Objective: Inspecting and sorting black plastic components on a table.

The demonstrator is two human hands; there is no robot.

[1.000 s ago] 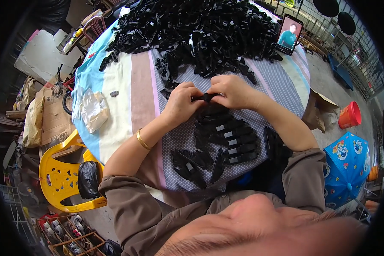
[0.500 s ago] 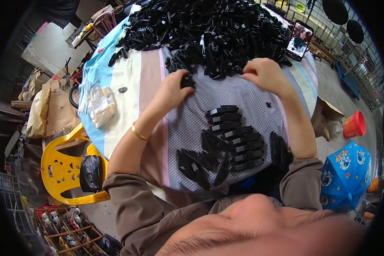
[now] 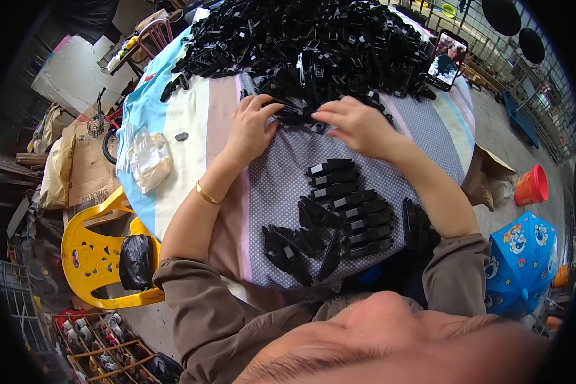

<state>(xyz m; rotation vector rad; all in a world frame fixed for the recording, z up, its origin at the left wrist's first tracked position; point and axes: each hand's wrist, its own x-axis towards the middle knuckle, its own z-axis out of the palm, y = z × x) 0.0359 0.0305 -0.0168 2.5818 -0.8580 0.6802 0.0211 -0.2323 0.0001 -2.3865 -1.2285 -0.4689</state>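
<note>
At the near edge of a heap of black plastic clip-like pieces (image 3: 313,57), my left hand (image 3: 251,131) curls its fingers and thumb on dark pieces (image 3: 291,114). The fingers partly hide what they grip. Facing it from the right, my right hand (image 3: 361,128) has fingers stretched out and thumb apart, its fingertips close to the same pieces. Nearer me on the dotted cloth, several black pieces lie side by side in a stacked row (image 3: 368,221). More black pieces (image 3: 287,249) lie loosely left of that row, and another group (image 3: 416,224) is to its right.
A striped cloth (image 3: 227,192) covers the round table. A phone (image 3: 447,61) stands at the far right, and a clear plastic bag (image 3: 150,160) lies at left. Beside the table are a yellow chair (image 3: 86,256), a blue umbrella (image 3: 521,262) and a red bucket (image 3: 531,185).
My right hand has moved left from the heap's right edge toward my left hand. My left hand has shifted slightly left, and dark pieces now lie between the hands.
</note>
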